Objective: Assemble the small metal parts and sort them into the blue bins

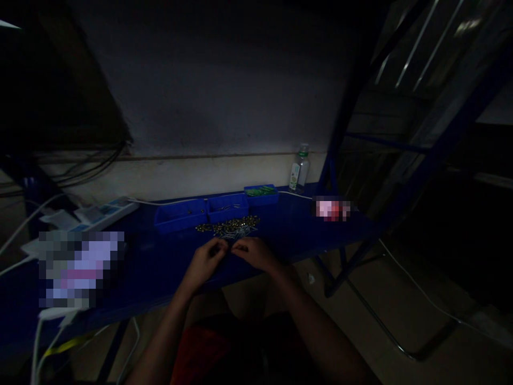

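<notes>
My left hand (208, 259) is over the front part of the blue table (152, 272), thumb and fingers curled into a pinch. Close beside it, my right hand (253, 251) also has its fingertips pressed together. Whatever the two pinches hold is too small and dark to make out. Just beyond the fingertips lies a pile of thin silvery pins (237, 232). Behind the pins spreads a heap of small brass-coloured metal parts (240, 222).
Along the back stand a blue bin (180, 215) with few parts, another blue bin (226, 207) with pins, and a blue tray (262, 199) of green pieces. A clear bottle (300, 171) is at back right. A white power strip (108, 213) and cables lie left.
</notes>
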### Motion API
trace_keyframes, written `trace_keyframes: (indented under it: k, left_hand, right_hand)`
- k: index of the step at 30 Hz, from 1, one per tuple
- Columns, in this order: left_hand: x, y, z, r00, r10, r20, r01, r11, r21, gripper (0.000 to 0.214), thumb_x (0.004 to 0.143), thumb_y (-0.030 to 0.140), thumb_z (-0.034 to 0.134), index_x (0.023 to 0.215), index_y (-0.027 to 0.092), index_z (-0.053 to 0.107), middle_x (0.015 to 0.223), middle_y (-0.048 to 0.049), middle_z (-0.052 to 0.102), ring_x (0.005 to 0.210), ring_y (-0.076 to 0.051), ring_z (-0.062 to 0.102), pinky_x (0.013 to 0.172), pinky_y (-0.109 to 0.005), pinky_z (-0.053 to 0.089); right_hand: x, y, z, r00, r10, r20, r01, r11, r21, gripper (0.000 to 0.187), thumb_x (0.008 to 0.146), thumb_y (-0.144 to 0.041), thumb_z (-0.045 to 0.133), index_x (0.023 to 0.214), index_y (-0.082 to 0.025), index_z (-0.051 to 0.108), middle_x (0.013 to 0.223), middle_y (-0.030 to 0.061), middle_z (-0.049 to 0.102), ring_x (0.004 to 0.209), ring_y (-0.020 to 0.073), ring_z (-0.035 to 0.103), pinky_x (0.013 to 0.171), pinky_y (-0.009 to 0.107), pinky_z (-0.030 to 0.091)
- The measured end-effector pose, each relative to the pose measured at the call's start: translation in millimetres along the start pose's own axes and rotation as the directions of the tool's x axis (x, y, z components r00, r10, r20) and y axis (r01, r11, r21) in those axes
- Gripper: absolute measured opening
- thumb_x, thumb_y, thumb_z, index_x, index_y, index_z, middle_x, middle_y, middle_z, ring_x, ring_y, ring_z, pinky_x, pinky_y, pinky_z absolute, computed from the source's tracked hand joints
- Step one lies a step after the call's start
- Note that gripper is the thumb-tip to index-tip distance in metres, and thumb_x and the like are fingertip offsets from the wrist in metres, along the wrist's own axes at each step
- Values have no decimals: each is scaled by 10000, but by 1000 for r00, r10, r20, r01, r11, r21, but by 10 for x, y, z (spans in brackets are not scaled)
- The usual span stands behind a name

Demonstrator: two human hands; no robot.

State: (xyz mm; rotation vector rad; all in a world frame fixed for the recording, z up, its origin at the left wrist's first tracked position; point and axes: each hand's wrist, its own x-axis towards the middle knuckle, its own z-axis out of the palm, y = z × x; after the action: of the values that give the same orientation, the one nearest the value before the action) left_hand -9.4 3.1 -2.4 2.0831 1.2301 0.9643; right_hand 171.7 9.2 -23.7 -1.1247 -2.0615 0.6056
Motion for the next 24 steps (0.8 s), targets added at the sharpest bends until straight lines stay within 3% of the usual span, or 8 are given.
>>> trace_keyframes:
  k: [6, 18, 24]
  left_hand:
    - [-3, -26, 17, 1000, -22, 12, 22, 1000, 0, 277, 809, 409, 467, 876, 171, 592, 805, -29, 633, 753, -172, 578, 690, -253, 439]
    - [5, -23, 13, 1000, 6, 26, -7, 1000, 24, 277, 791, 411, 514, 850, 178, 652, 865, -46, 666, 805, -189, 605, 730, -261, 441]
    - [23, -53, 9, 998, -64, -10, 65, 998, 27, 326, 783, 440, 514, 899, 170, 654, 863, -40, 680, 780, -191, 612, 705, -258, 443]
  right_hand:
    - [5, -11, -13, 996, -3, -84, 12, 995, 97, 222, 868, -329, 454, 891, -189, 624, 860, 7, 658, 779, 108, 596, 706, 204, 410]
    - [0, 13, 6, 999, 19, -30, -16, 995, 97, 172, 834, -310, 511, 891, -193, 623, 839, 2, 660, 737, 108, 597, 676, 204, 419]
    - [12, 54, 13, 996, 38, -82, -25, 988, 150, 170, 839, -308, 501, 894, -183, 603, 830, 9, 656, 755, 110, 605, 682, 201, 425]
